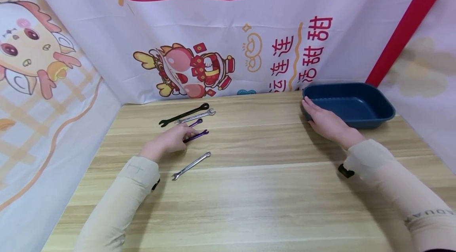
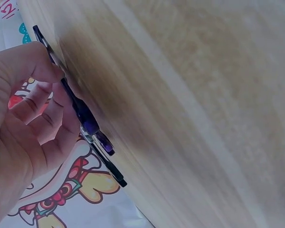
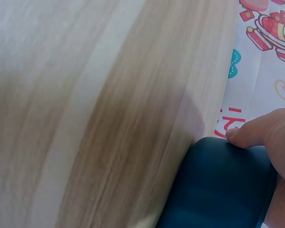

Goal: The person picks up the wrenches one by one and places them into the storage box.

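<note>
In the head view my left hand (image 1: 171,138) pinches a dark purple wrench (image 1: 198,136) low over the table. The left wrist view has the thumb against this wrench (image 2: 87,118), with the other fingers curled behind it. Just beyond lies a second purple wrench (image 1: 195,123), partly hidden by the hand. Farther back are a silver wrench (image 1: 197,117) and a longer black wrench (image 1: 183,115). A silver wrench (image 1: 191,166) lies nearer me. My right hand (image 1: 329,124) grips the near left corner of a blue plastic bin (image 1: 382,115); some fingers are hidden in the right wrist view.
The wooden table (image 1: 256,188) ends at a white printed cloth (image 1: 221,18) hanging behind it. More cloth hangs along both sides. The bin stands at the back right, apart from the wrenches on the left.
</note>
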A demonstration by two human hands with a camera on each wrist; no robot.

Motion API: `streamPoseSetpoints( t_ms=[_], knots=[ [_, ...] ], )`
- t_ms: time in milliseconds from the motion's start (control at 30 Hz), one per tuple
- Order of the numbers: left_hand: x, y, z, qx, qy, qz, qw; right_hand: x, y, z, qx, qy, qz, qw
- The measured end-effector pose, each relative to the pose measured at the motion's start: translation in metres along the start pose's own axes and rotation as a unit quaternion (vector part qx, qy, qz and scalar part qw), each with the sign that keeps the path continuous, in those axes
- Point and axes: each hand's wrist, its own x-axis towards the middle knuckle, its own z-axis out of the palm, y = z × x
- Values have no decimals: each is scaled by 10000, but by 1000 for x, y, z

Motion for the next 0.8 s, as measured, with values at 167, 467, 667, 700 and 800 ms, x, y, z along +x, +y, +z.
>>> streamPoseSetpoints(
  t_ms=[167, 467, 667, 700, 800],
  knots=[
    [1, 0, 1, -17, -7, -15, 10000, 1, -8, 0, 75, -75, 56, 9999],
    [0, 1, 0, 117, 52, 102, 9999, 6, -19, 4, 104, 20, 56, 9999],
    [1, 1, 0, 50, 34, 77, 10000, 9, -26, 5, 198, -18, 97, 9998],
    [1, 1, 0, 35, 21, 72, 10000, 9, -26, 5, 217, -28, 112, 9997],
    [0, 1, -1, -36, -37, 59, 10000, 9, -28, 6, 224, -22, 128, 9997]
  ],
)
